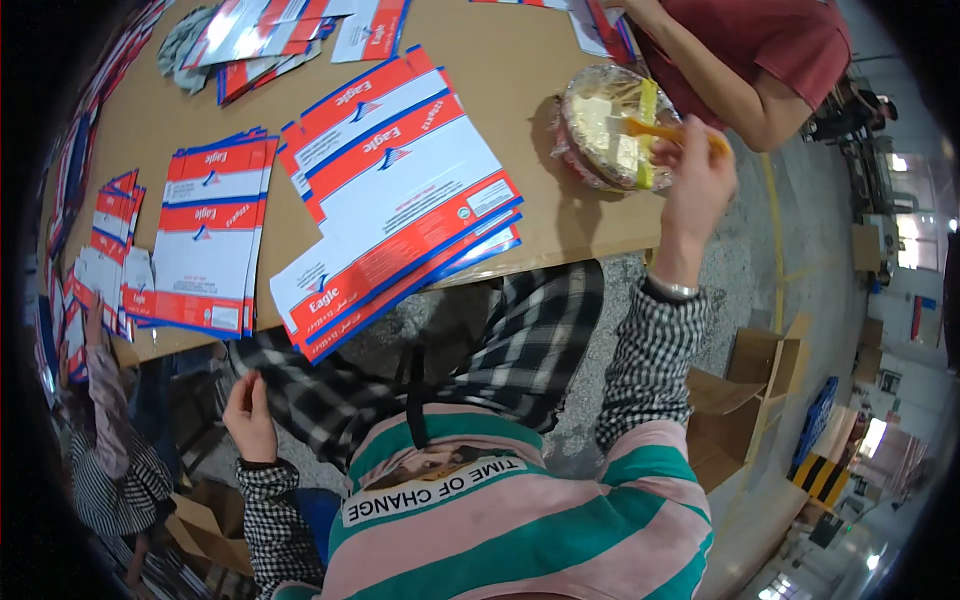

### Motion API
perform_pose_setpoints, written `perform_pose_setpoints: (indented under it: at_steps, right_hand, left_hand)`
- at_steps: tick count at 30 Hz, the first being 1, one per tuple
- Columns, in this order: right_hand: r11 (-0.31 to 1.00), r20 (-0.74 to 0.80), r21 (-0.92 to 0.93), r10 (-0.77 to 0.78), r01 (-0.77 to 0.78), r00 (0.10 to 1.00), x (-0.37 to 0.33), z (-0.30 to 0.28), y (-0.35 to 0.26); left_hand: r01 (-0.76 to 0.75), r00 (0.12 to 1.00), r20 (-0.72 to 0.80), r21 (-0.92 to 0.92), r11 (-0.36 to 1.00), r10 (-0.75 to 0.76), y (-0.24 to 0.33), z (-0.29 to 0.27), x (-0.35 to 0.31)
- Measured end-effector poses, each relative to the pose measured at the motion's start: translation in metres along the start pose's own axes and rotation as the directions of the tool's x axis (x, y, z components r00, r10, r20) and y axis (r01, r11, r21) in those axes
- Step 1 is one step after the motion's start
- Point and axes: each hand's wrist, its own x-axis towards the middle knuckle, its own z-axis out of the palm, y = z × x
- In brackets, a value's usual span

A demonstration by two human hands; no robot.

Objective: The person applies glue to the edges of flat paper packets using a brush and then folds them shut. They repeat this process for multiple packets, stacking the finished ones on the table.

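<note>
My right hand [693, 165] is closed around the orange handle of a brush [652, 129]. The brush's pale tip is over a bowl [570, 150] lined with clear plastic film. Pale yellow paste [600, 130] fills part of the bowl, and a yellow strip runs over its right side. My left hand [250, 418] hangs below the table's near edge, fingers curled with their tips close together, and no object shows in it. Nearest to it lies a stack of flat red, white and blue printed sheets [390, 190], fanned out and overhanging the edge.
More printed stacks [210, 240] lie on the brown table [500, 60] at left and far side. A co-worker in a red shirt [790, 50] is close behind the bowl; another person [115, 470] reaches in at far left. Open cardboard boxes [725, 430] stand on the floor at right.
</note>
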Motion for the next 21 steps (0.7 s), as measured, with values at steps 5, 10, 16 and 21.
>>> perform_pose_setpoints:
  at_steps: [5, 10, 16, 21]
  right_hand:
    - [0.898, 0.287, -0.436, 0.088, 0.048, 0.954, 0.034, 0.025, 0.032]
    - [0.826, 0.385, -0.555, 0.153, 0.096, 0.910, 0.049, 0.028, 0.071]
    - [0.943, 0.285, -0.331, 0.125, -0.025, 0.950, 0.049, 0.012, 0.039]
    - [0.945, 0.349, -0.314, 0.207, -0.094, 0.914, 0.045, 0.000, 0.028]
  left_hand:
    - [-0.196, 0.968, 0.182, 0.106, 0.975, 0.175, 0.071, 0.056, 0.051]
    - [-0.296, 0.911, 0.351, 0.187, 0.937, 0.218, 0.106, 0.102, 0.062]
    - [-0.404, 0.894, 0.347, 0.352, 0.844, 0.283, 0.096, 0.102, 0.071]
    - [-0.439, 0.868, 0.414, 0.379, 0.815, 0.276, 0.110, 0.107, 0.077]
